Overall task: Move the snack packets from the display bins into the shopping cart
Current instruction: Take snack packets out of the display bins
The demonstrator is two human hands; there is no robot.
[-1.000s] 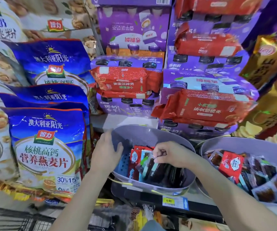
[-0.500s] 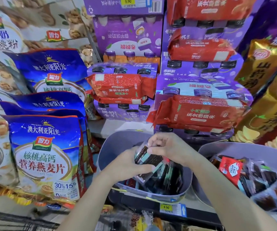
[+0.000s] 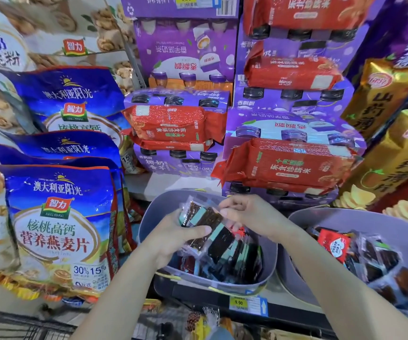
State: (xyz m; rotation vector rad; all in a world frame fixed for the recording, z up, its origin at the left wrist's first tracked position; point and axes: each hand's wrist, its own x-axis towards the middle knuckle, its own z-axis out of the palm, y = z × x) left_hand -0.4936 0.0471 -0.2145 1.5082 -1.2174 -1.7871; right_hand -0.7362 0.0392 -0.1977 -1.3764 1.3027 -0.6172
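Note:
Above a grey display bin (image 3: 149, 217) my left hand (image 3: 173, 238) grips a bunch of dark snack packets (image 3: 204, 225) with pale green ends, thumb lying across them. From the right, my right hand (image 3: 249, 215) pinches the top edge of the same bunch. More dark packets (image 3: 237, 261) and a few red ones lie in the bin below. A second grey bin (image 3: 320, 219) to the right holds red and dark packets (image 3: 335, 245). The black wire of the shopping cart (image 3: 21, 327) shows at the bottom left.
Large blue oatmeal bags (image 3: 58, 222) stand close on the left. Purple drink packs (image 3: 185, 57) and red packs (image 3: 289, 163) are stacked behind the bins. Gold crisp bags (image 3: 394, 153) lean at the right. A yellow 9.90 price tag (image 3: 238, 303) sits on the shelf edge.
My left hand left the bin's rim and took hold of the packets. Both hands lifted the bunch up out of the bin. The camera tilted slightly down.

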